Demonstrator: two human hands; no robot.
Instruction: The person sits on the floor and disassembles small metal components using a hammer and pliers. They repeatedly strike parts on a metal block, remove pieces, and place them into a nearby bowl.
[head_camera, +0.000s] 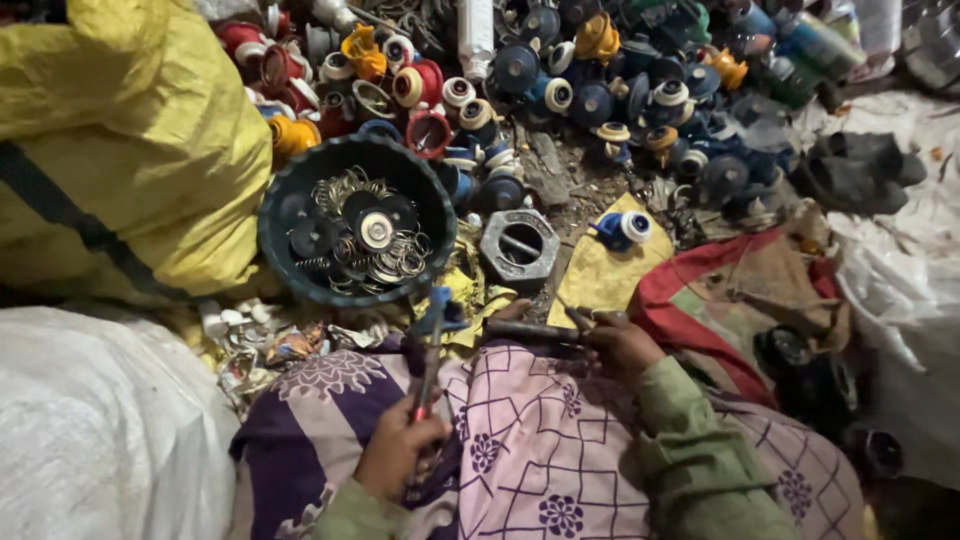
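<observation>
I saw my left hand (400, 450) clenched round a thin tool (430, 365) with a red grip, its shaft running up over my patterned lap (520, 440) to a small blue part (440, 308) at its tip, near the bowl's near rim. My right hand (615, 340) gripped a dark rod (530, 329) that lay level across my lap, pointing left toward that blue part; whether rod and part touched, I could not tell. Just beyond my hands sat a dark round bowl (300, 270) filled with metal rings and black discs. To its right lay a grey hexagonal nut (520, 247) on the floor, and right of that a blue and white cap (625, 228) rested on a yellow sheet (600, 275). Farther off spread a heap of caps (560, 90), red and yellow on the left, blue on the right. A yellow sack (130, 140) bulged at far left, and a white sack (100, 430) lay near left.
</observation>
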